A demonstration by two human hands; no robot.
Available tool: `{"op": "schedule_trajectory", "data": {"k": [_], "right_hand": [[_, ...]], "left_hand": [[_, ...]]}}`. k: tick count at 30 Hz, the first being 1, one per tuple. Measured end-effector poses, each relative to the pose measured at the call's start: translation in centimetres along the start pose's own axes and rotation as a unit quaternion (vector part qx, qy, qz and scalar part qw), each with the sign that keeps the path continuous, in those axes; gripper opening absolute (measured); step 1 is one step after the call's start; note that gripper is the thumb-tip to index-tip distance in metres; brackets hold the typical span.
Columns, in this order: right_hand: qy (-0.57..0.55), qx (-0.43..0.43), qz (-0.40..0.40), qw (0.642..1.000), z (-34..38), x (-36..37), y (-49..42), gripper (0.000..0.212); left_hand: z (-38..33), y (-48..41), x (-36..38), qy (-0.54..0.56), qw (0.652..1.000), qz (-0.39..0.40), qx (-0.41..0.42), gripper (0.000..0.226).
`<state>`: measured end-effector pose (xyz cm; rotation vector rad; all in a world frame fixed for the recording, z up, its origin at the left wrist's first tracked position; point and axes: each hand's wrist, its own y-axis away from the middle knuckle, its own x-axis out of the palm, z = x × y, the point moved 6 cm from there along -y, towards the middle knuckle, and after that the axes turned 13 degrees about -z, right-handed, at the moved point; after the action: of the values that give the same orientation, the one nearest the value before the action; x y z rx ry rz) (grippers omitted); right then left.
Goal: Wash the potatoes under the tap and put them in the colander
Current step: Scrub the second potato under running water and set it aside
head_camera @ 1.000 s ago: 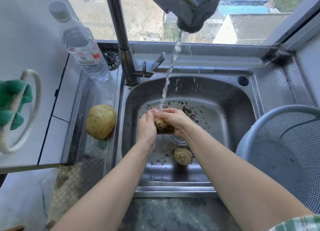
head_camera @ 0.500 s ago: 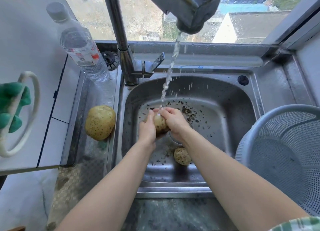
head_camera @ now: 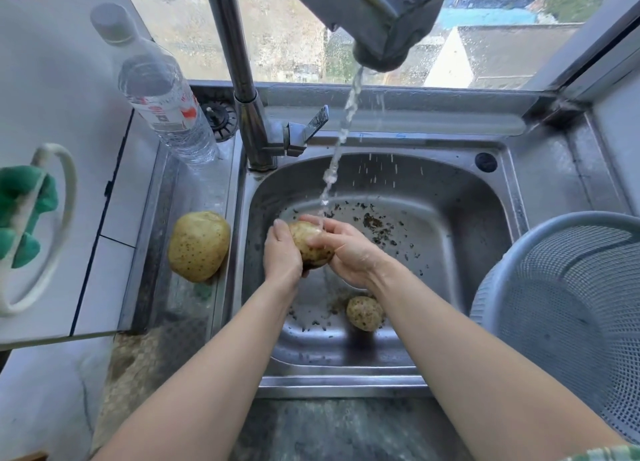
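Note:
Over the steel sink (head_camera: pixel 460 197), both hands hold a wet, speckled potato (head_camera: pixel 310 247) under the stream from the tap (head_camera: pixel 377 20). My left hand (head_camera: pixel 282 256) cups it from the left with curled fingers. My right hand (head_camera: pixel 349 249) wraps over it from the right. A small potato (head_camera: pixel 365 313) lies on the sink floor near the drain. A large yellow potato (head_camera: pixel 199 246) rests on the ledge left of the sink. The grey mesh colander (head_camera: pixel 568 308) stands at the right and shows nothing inside.
Dirt flecks cover the sink floor. A clear water bottle (head_camera: pixel 162 104) stands at the back left beside the tap's column (head_camera: pixel 242 79) and lever. A green glove (head_camera: pixel 20 211) on a white hook hangs on the left wall. A window runs behind the sink.
The potato has turned in my hands and shows more of its pale washed side. Both hands shifted slightly to the left under the stream.

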<state>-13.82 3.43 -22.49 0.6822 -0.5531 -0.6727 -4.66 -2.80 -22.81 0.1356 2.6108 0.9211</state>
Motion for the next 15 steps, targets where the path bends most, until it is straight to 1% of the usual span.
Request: {"op": "schedule_trajectory", "data": {"k": [2, 3, 4, 5, 6, 7, 8, 9, 10, 13, 14, 15], "right_hand": [[0.064, -0.047, -0.085, 0.993, 0.3, -0.4, -0.3, 0.031], [0.099, -0.061, -0.136, 0.984, 0.6, -0.6, -0.5, 0.025], [0.127, -0.061, -0.181, 0.973, 0.9, -0.9, -0.6, 0.023], [0.140, -0.044, -0.218, 0.965, 1.1, -1.5, -0.9, 0.025], [0.127, -0.015, -0.244, 0.961, 1.1, -2.2, -1.1, 0.026], [0.100, 0.020, -0.254, 0.962, 1.0, -2.7, -1.3, 0.028], [0.076, 0.047, -0.249, 0.964, 0.8, -2.9, -1.2, 0.031], [0.069, 0.056, -0.231, 0.969, 0.6, -2.9, -1.2, 0.035], [0.081, 0.050, -0.199, 0.975, 0.3, -2.6, -1.2, 0.038], [0.130, -0.003, -0.093, 0.987, -0.7, -1.2, -0.7, 0.044], [0.120, -0.017, -0.082, 0.989, -0.7, -1.0, -0.6, 0.046], [0.094, -0.022, -0.085, 0.992, -0.5, -0.9, -0.4, 0.044]], "left_hand": [[-0.1, 0.5, 0.6, -0.017, 0.999, 0.028, 0.013, 0.038], [0.1, 0.8, 1.0, -0.028, 0.998, 0.047, 0.016, 0.038], [0.4, 0.9, 1.3, -0.036, 0.996, 0.073, 0.021, 0.039], [0.5, 1.1, 1.7, -0.043, 0.993, 0.107, 0.032, 0.040], [0.5, 1.3, 1.9, -0.050, 0.987, 0.143, 0.050, 0.041], [0.2, 1.6, 2.0, -0.051, 0.981, 0.171, 0.073, 0.040], [-0.1, 1.8, 1.9, -0.047, 0.977, 0.186, 0.095, 0.037], [-0.5, 1.8, 1.7, -0.043, 0.977, 0.178, 0.109, 0.033], [-0.7, 1.4, 1.4, -0.037, 0.982, 0.150, 0.111, 0.031], [-0.7, -0.2, 0.6, -0.017, 0.998, 0.030, 0.059, 0.044], [-0.6, -0.3, 0.5, -0.017, 0.999, 0.010, 0.043, 0.047], [-0.6, -0.3, 0.6, -0.014, 0.999, 0.012, 0.038, 0.048]]}}
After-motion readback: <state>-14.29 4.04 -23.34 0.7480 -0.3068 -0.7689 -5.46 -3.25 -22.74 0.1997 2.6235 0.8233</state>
